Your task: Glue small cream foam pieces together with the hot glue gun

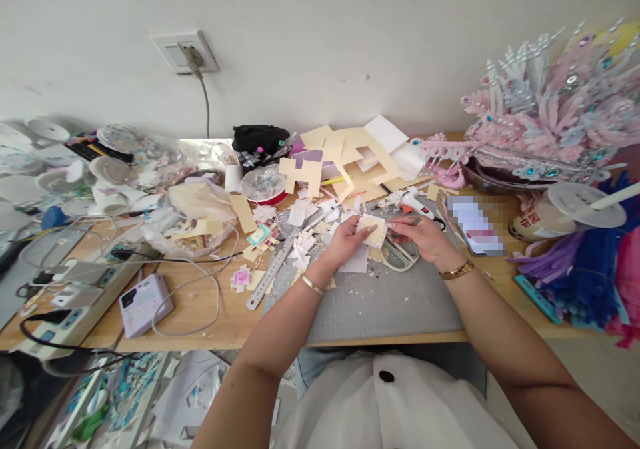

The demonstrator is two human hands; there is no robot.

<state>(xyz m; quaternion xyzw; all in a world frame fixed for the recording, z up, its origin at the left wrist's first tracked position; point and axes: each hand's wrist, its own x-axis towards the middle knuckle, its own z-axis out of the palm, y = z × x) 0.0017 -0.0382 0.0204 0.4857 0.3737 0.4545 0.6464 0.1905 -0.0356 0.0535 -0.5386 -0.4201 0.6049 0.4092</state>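
Above the grey cutting mat, my left hand pinches a small square card between thumb and fingers. The card is cream in the middle with a white border. My right hand has its fingertips closed together at the card's right edge. Whether a tiny piece lies between those fingertips is too small to tell. Just below the right hand lie scissors with pale handles. Behind it a white hot glue gun rests among paper scraps. A steel ruler lies left of my left wrist.
Cut cream card sheets pile up at the back. A phone, a lidded drink cup and pink beaded crowns stand right. Left are a plastic bag, a lilac device, a power strip and loose cables.
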